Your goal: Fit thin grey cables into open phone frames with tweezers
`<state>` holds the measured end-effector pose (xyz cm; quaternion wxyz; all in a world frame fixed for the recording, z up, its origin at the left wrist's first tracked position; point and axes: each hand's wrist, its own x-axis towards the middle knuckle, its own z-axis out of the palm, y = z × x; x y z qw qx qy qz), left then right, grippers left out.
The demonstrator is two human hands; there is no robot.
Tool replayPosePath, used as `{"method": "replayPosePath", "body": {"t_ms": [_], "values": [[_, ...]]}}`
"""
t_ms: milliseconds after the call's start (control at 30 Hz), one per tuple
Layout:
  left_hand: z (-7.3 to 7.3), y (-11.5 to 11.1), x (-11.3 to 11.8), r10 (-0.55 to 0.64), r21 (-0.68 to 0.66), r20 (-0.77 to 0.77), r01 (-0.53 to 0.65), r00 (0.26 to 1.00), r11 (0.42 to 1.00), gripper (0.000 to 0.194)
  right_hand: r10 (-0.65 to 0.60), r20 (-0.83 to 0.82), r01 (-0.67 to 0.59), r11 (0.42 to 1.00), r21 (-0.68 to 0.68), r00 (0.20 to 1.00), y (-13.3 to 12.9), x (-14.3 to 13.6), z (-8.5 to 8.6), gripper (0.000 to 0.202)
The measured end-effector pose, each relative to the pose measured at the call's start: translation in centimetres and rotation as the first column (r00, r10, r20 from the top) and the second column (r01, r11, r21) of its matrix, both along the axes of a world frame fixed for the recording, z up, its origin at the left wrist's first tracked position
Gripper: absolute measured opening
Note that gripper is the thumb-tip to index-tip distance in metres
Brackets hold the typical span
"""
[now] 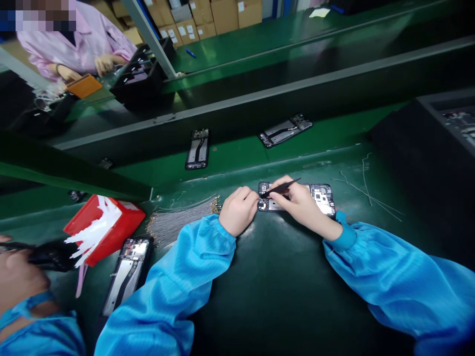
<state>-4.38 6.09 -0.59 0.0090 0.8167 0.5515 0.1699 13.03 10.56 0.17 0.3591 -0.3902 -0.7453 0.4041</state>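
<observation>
An opened phone (322, 194) lies lengthwise on the green bench, its circuit boards and inner frame bare. My left hand (239, 210), fingers curled together, holds the phone at its left end. Black tweezers (285, 186) are pinched in my right hand (300, 205), which rests over the middle of the phone. The tips point down at the small parts near the left end, close to my left fingertips. Under and beside my left forearm lies a bundle of thin grey cables (178, 220) with gold-coloured ends.
Another opened phone (128, 274) lies left of my sleeve, near a red bin (129, 220) with white strips. Two more phones (198, 148) lie on the back ledge. Loose wires (367, 190) and a black box (411, 143) are right. A co-worker's hand (22, 277) is at far left.
</observation>
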Motion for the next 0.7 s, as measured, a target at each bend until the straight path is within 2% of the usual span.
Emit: {"method": "replayPosePath", "body": {"t_ms": [467,600,700], "values": [[-0.02,-0.06,-0.08,-0.031,0.012,-0.013,0.031,0.999,0.999,0.024,0.012,0.021,-0.013,0.999,0.035,1.0,0.02,0.1,-0.04,0.008],[0.1,-0.02,-0.08,-0.033,0.004,-0.022,0.034,0.999,0.999,0.025,0.039,0.112,-0.057,0.985,0.165,0.993,-0.28,0.03,-0.03,0.008],[0.2,0.0,-0.14,-0.036,-0.005,-0.019,0.036,0.999,0.999,0.025,0.082,0.15,-0.124,0.948,0.293,0.985,-0.62,-0.08,-0.06,0.01]]}}
